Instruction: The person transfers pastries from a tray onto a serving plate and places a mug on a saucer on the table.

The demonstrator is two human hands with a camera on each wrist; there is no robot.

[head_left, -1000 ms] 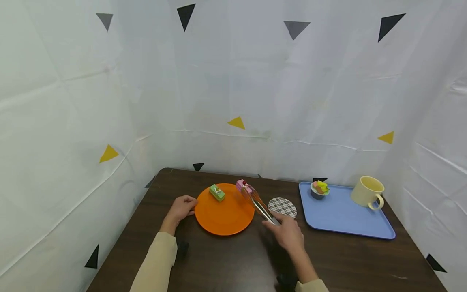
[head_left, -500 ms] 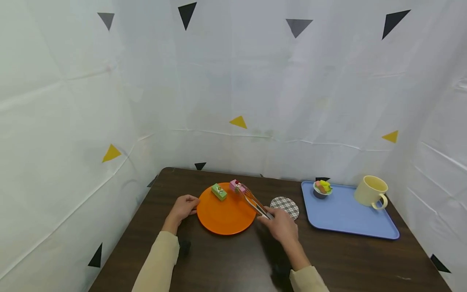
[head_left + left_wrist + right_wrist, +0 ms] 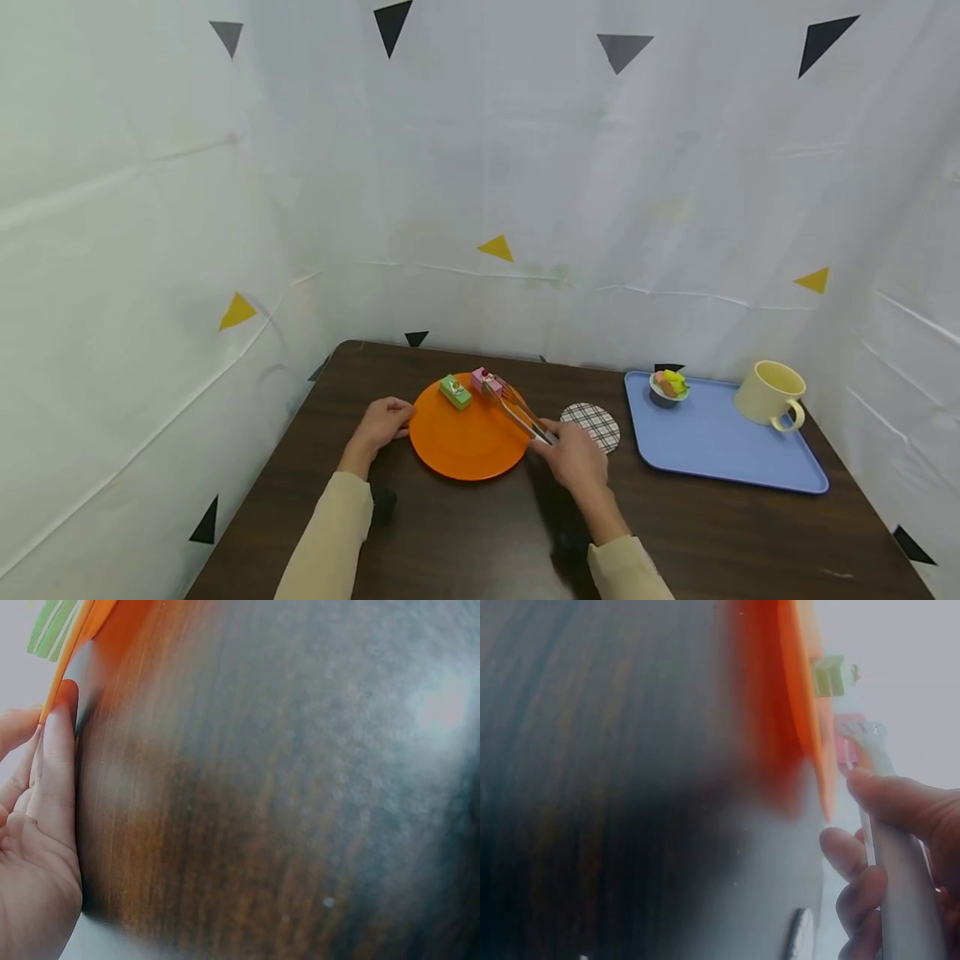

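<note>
My left hand (image 3: 381,425) pinches the left rim of an orange plate (image 3: 465,450). In the left wrist view the thumb lies above the rim (image 3: 54,697) and the fingers lie under it. A green toy cake slice (image 3: 455,392) sits on the plate's far part, with a pink toy cake slice (image 3: 482,380) close at its right. My right hand (image 3: 576,458) grips metal tongs (image 3: 522,420), which reach over the plate's right side. Their parted tips are at the pink slice; whether they touch it I cannot tell.
A round checked coaster (image 3: 600,423) lies right of the plate, partly behind the right hand. Farther right, a blue tray (image 3: 720,454) bears a small dark bowl (image 3: 663,398) of toy food and a yellow mug (image 3: 767,393). White curtains enclose the dark table (image 3: 465,542).
The tongs have moved left with the pink slice, which now sits beside the green one. Their arms have spread apart. My left hand stays at the rim, and the head view has shifted slightly.
</note>
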